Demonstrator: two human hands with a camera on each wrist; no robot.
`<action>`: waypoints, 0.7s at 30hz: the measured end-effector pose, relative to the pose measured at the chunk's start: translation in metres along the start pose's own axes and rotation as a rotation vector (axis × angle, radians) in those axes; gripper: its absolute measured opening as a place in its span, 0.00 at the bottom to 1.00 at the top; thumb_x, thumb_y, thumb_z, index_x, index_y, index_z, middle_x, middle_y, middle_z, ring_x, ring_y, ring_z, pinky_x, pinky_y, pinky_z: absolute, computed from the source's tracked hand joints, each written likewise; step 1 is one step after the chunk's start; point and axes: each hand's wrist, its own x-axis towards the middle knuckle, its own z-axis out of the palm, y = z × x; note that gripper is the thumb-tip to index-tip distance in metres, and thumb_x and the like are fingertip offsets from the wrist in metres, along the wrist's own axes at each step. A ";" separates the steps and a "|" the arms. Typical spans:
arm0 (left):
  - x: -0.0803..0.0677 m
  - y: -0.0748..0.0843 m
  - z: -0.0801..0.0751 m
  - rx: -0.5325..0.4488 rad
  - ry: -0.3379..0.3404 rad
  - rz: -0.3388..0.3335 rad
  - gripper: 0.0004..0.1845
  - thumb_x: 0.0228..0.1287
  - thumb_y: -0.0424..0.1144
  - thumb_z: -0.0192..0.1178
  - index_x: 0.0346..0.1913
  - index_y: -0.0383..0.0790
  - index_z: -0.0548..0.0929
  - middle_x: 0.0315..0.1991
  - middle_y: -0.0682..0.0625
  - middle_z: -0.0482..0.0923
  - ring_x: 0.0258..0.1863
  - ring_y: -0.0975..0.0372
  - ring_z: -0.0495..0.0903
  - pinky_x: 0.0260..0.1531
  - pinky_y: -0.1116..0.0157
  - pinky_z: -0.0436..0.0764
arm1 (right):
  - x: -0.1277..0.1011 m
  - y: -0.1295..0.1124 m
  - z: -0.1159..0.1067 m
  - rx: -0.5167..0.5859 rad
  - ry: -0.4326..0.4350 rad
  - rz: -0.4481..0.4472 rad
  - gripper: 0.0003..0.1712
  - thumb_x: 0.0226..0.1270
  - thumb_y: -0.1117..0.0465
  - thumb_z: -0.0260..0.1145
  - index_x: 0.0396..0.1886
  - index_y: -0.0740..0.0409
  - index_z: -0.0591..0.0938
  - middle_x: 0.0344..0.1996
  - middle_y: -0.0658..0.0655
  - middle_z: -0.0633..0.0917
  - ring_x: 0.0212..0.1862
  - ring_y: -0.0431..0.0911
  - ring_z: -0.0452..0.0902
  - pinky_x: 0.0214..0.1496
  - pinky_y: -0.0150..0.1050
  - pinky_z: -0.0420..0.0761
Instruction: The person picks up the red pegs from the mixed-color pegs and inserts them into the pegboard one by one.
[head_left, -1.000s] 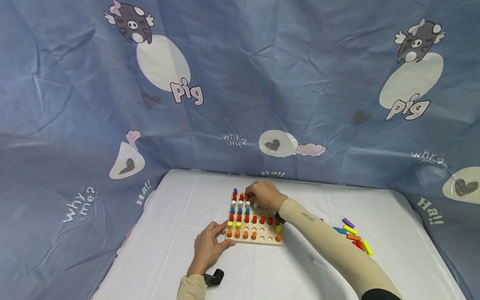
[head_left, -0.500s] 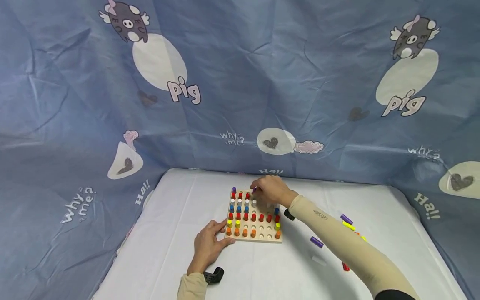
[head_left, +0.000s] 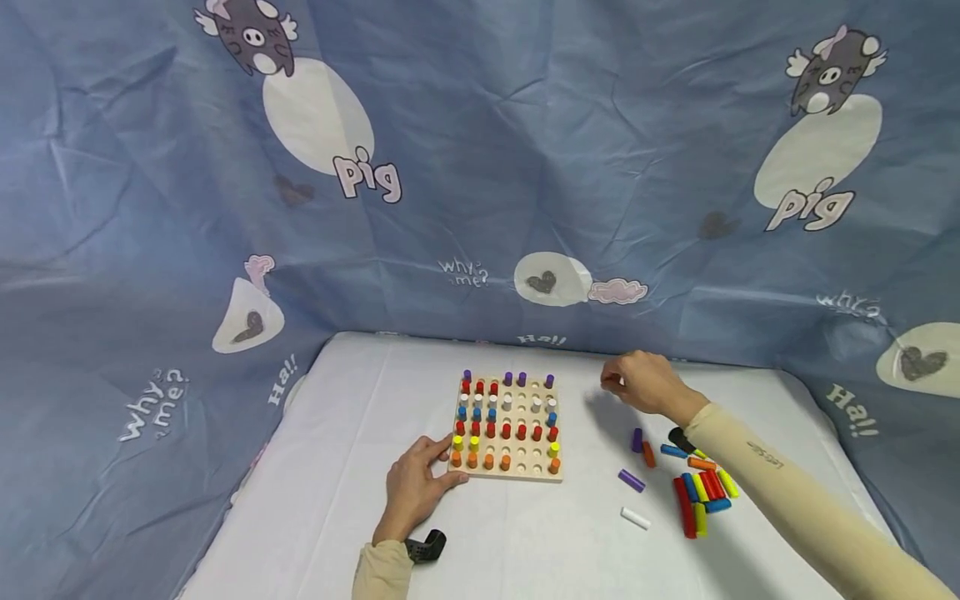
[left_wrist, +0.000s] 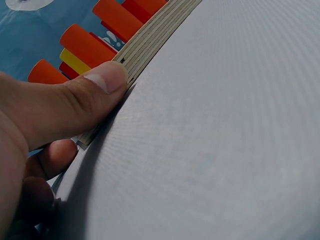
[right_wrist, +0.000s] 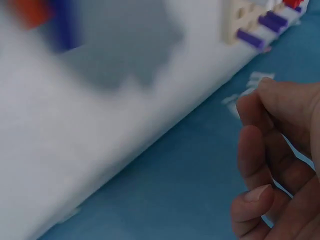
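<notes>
On white table (head_left: 525,542), blue pig-print backdrop (head_left: 480,167), pegboard (head_left: 517,472), seemingly wooden

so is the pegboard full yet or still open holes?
Not full. The pegboard shows bare holes in its near rows, between the yellow and orange pegs, and loose pegs lie on the table to its right.
</notes>
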 end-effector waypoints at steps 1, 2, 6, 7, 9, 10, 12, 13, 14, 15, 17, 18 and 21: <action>0.000 0.000 0.000 -0.004 -0.003 0.000 0.39 0.46 0.52 0.85 0.66 0.50 0.87 0.35 0.64 0.77 0.22 0.70 0.64 0.26 0.69 0.64 | -0.010 0.005 -0.003 -0.001 -0.005 0.012 0.06 0.62 0.65 0.78 0.31 0.49 0.91 0.29 0.44 0.90 0.28 0.37 0.79 0.28 0.39 0.78; 0.000 -0.001 0.000 -0.009 -0.005 0.000 0.39 0.46 0.52 0.85 0.66 0.50 0.87 0.35 0.64 0.77 0.22 0.70 0.64 0.26 0.69 0.64 | -0.020 0.010 -0.006 -0.006 -0.016 0.027 0.06 0.62 0.65 0.79 0.31 0.49 0.90 0.28 0.43 0.89 0.27 0.36 0.77 0.28 0.38 0.77; 0.000 -0.002 -0.002 -0.011 -0.008 -0.005 0.39 0.46 0.52 0.85 0.66 0.49 0.86 0.35 0.63 0.77 0.22 0.70 0.64 0.26 0.69 0.64 | -0.056 0.023 -0.014 -0.022 -0.080 0.105 0.07 0.61 0.64 0.79 0.31 0.48 0.90 0.26 0.41 0.87 0.25 0.34 0.72 0.27 0.35 0.75; 0.000 -0.002 -0.003 -0.005 -0.003 -0.007 0.39 0.46 0.51 0.85 0.66 0.49 0.87 0.35 0.63 0.77 0.22 0.70 0.64 0.26 0.68 0.64 | -0.063 0.024 -0.015 -0.024 -0.095 0.122 0.07 0.61 0.64 0.79 0.31 0.48 0.89 0.25 0.40 0.86 0.25 0.34 0.71 0.28 0.35 0.74; 0.000 -0.003 -0.005 0.004 0.006 -0.013 0.39 0.46 0.51 0.85 0.66 0.49 0.87 0.36 0.63 0.77 0.23 0.69 0.64 0.26 0.68 0.64 | -0.076 0.027 -0.015 -0.028 -0.123 0.145 0.07 0.62 0.63 0.79 0.30 0.47 0.89 0.25 0.39 0.85 0.25 0.34 0.71 0.28 0.35 0.74; 0.000 -0.003 -0.005 0.006 0.008 -0.019 0.39 0.45 0.51 0.86 0.65 0.49 0.87 0.36 0.63 0.77 0.23 0.69 0.64 0.27 0.68 0.64 | -0.082 0.028 -0.015 -0.026 -0.136 0.154 0.07 0.62 0.63 0.79 0.30 0.47 0.89 0.25 0.39 0.84 0.25 0.34 0.71 0.28 0.35 0.74; 0.000 -0.003 -0.006 0.001 0.006 -0.024 0.39 0.46 0.50 0.86 0.66 0.49 0.87 0.36 0.63 0.77 0.23 0.69 0.64 0.27 0.68 0.64 | -0.093 0.030 -0.015 -0.024 -0.154 0.168 0.07 0.61 0.62 0.80 0.30 0.46 0.89 0.25 0.39 0.85 0.26 0.33 0.71 0.28 0.34 0.74; 0.001 -0.002 -0.005 -0.002 0.003 -0.024 0.39 0.46 0.50 0.86 0.66 0.49 0.86 0.36 0.62 0.77 0.23 0.69 0.64 0.27 0.68 0.64 | -0.098 0.031 -0.015 -0.023 -0.163 0.175 0.06 0.61 0.62 0.80 0.30 0.46 0.89 0.26 0.39 0.86 0.26 0.33 0.71 0.28 0.34 0.74; 0.001 -0.002 -0.005 -0.006 0.000 -0.024 0.39 0.46 0.50 0.85 0.66 0.49 0.86 0.36 0.62 0.77 0.23 0.69 0.64 0.27 0.68 0.64 | -0.104 0.033 -0.016 -0.018 -0.175 0.177 0.06 0.61 0.62 0.80 0.30 0.47 0.89 0.27 0.40 0.87 0.27 0.33 0.72 0.28 0.34 0.74; 0.001 -0.001 -0.005 -0.010 -0.004 -0.026 0.39 0.46 0.50 0.85 0.66 0.49 0.86 0.36 0.62 0.77 0.23 0.69 0.64 0.27 0.68 0.64 | -0.109 0.034 -0.017 -0.012 -0.186 0.182 0.06 0.60 0.62 0.81 0.31 0.47 0.90 0.28 0.40 0.87 0.27 0.33 0.72 0.28 0.34 0.73; 0.001 0.000 -0.003 -0.012 -0.010 -0.029 0.39 0.47 0.51 0.85 0.66 0.49 0.86 0.36 0.62 0.76 0.23 0.69 0.64 0.28 0.68 0.64 | -0.118 0.035 -0.018 -0.010 -0.201 0.198 0.07 0.60 0.61 0.81 0.31 0.46 0.90 0.28 0.40 0.87 0.27 0.33 0.71 0.28 0.34 0.73; 0.001 -0.001 -0.003 -0.010 -0.011 -0.027 0.39 0.47 0.51 0.85 0.66 0.49 0.86 0.35 0.62 0.76 0.23 0.69 0.64 0.28 0.68 0.64 | -0.123 0.036 -0.019 -0.005 -0.206 0.195 0.07 0.60 0.62 0.81 0.31 0.47 0.90 0.28 0.40 0.87 0.27 0.33 0.71 0.28 0.34 0.73; 0.000 -0.001 -0.001 -0.002 -0.011 -0.027 0.39 0.47 0.51 0.85 0.66 0.49 0.86 0.35 0.63 0.76 0.23 0.69 0.64 0.28 0.68 0.64 | -0.134 0.038 -0.019 0.000 -0.222 0.206 0.08 0.60 0.62 0.81 0.29 0.45 0.88 0.27 0.39 0.85 0.26 0.32 0.69 0.27 0.33 0.72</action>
